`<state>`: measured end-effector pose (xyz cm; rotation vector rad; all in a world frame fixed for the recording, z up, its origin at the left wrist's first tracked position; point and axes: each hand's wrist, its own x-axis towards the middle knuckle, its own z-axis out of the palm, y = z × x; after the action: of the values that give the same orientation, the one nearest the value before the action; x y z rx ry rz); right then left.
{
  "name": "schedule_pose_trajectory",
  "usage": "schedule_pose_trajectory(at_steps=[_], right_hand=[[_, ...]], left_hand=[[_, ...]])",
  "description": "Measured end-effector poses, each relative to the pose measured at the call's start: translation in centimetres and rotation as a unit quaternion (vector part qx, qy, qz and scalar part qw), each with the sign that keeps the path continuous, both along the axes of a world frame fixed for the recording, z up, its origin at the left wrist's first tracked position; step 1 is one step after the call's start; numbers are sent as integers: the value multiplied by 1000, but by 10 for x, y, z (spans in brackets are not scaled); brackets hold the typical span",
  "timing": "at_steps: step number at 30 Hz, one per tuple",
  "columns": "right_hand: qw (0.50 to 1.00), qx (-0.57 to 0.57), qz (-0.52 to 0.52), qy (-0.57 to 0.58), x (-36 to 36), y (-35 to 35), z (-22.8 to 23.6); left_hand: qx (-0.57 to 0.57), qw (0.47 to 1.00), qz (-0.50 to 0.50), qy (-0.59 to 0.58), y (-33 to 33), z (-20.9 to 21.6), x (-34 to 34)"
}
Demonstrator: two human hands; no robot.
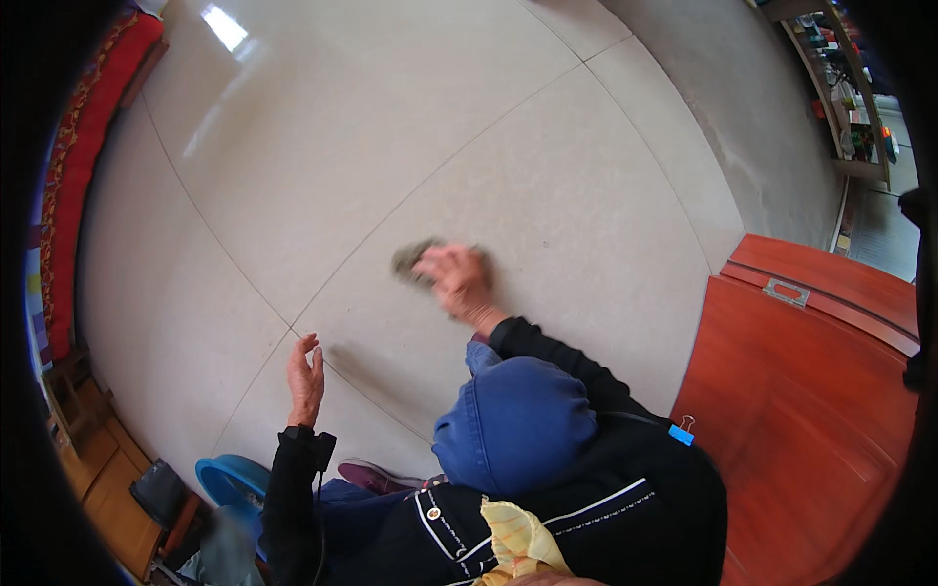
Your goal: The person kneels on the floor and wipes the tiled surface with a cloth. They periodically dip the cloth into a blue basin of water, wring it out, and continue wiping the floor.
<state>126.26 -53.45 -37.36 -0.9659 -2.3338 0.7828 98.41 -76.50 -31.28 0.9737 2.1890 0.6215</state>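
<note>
Though blurry, a grey-green cloth (405, 264)

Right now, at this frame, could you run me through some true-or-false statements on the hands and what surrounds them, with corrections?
1. The right hand is on a grey-green cloth. True.
2. The left hand grips the blue basin. False: the left hand looks empty and is apart from the blue basin.
3. Wooden planks make up the floor. False: the floor is pale tile.
4. A red panelled door is at the picture's right. True.
5. The visible shoe is yellow. False: the shoe is maroon.
</note>
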Motion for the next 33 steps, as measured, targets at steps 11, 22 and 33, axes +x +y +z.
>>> schedule_pose_trajectory(at_steps=[11, 22, 33], right_hand=[[977, 42, -205, -40, 116, 129, 46], [987, -142, -14, 70, -8, -19, 6], [955, 4, -296, 6, 95, 227, 29]], left_hand=[[-14, 999, -33, -14, 0, 6, 10], [-1, 998, -15, -64, -1, 5, 23], [-20, 1000, -3, -10, -22, -5, 14]])
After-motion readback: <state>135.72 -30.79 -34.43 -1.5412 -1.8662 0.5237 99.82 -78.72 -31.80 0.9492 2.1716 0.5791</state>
